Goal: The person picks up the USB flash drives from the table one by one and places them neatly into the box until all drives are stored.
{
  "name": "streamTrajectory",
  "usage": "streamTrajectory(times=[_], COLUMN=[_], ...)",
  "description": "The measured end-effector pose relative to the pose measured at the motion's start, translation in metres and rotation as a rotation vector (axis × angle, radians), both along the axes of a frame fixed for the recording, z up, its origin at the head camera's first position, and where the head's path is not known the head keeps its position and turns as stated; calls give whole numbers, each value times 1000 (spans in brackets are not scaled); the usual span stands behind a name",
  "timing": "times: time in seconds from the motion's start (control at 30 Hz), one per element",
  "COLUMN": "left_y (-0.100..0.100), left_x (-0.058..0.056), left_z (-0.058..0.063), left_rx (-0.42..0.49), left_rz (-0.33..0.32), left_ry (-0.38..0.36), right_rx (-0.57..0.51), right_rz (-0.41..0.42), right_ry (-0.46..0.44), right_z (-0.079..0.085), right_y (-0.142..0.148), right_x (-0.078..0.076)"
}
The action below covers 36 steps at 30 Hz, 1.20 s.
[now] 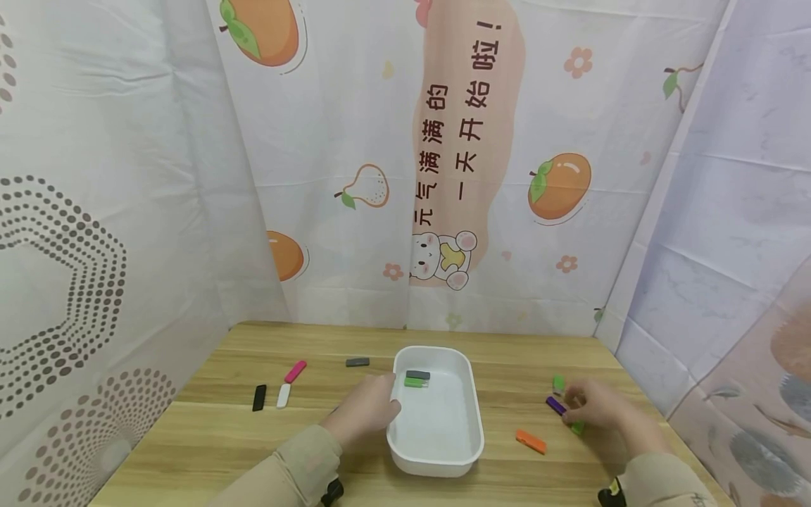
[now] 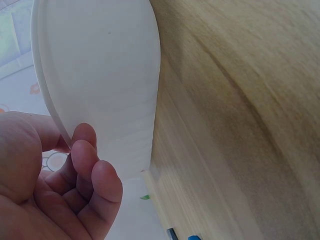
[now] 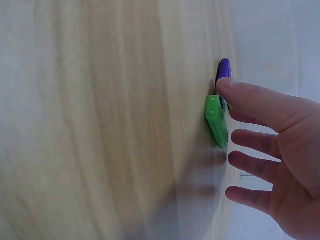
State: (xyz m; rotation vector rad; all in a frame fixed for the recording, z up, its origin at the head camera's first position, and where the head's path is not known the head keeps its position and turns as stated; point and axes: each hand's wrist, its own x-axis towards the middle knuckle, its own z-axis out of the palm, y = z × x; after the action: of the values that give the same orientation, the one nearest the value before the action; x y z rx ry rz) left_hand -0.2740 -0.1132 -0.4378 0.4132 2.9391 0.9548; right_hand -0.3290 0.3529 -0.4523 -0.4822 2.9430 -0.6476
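Note:
A white plastic box (image 1: pixel 437 465) stands mid-table, with a grey USB stick (image 1: pixel 418 374) and a green USB stick (image 1: pixel 415 383) inside. My left hand (image 1: pixel 366 407) grips its left rim; curled fingertips (image 2: pixel 107 182) lie against the outer wall. At the right, my right hand (image 1: pixel 595 405) pinches a purple USB stick (image 1: pixel 555 405) between thumb and index finger, its other fingers (image 3: pixel 255 167) spread. The index fingertip is mostly hidden behind the thumb. Close under the hand lies a green stick (image 3: pixel 216 120); another green stick (image 1: pixel 558 384) is just beyond.
An orange stick (image 1: pixel 531 441) lies between box and right hand. On the left are black (image 1: pixel 259 398), white (image 1: pixel 284 396) and pink (image 1: pixel 295 372) sticks, with a grey stick (image 1: pixel 357 362) farther back. Printed curtains (image 1: pixel 355 303) hang around the wooden table (image 1: pixel 507 345).

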Motion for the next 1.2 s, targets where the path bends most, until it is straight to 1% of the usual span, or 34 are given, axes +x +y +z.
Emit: streamTrajectory(times=[0.23,0.53,0.8,1.0,1.2], left_y=[0,-1,-1,-2,-2], left_x=[-3,-3,-3,-5,-5], left_z=[-1,0,-2,-5,-5], left_rx=[-6,1,-6,7,-9], left_rz=[9,11,4,-1,-2], left_ry=[-2,1,9,0,12], right_rx=[29,17,4,-11,-20], right_rz=[-14,-15,-20,-31,-44], right_ry=[-2,14,22,15,0], right_z=[0,-4,-7,-8,-8], right_y=[0,-1,0,0,-1], right_x=[-1,-3,-2,-1,2])
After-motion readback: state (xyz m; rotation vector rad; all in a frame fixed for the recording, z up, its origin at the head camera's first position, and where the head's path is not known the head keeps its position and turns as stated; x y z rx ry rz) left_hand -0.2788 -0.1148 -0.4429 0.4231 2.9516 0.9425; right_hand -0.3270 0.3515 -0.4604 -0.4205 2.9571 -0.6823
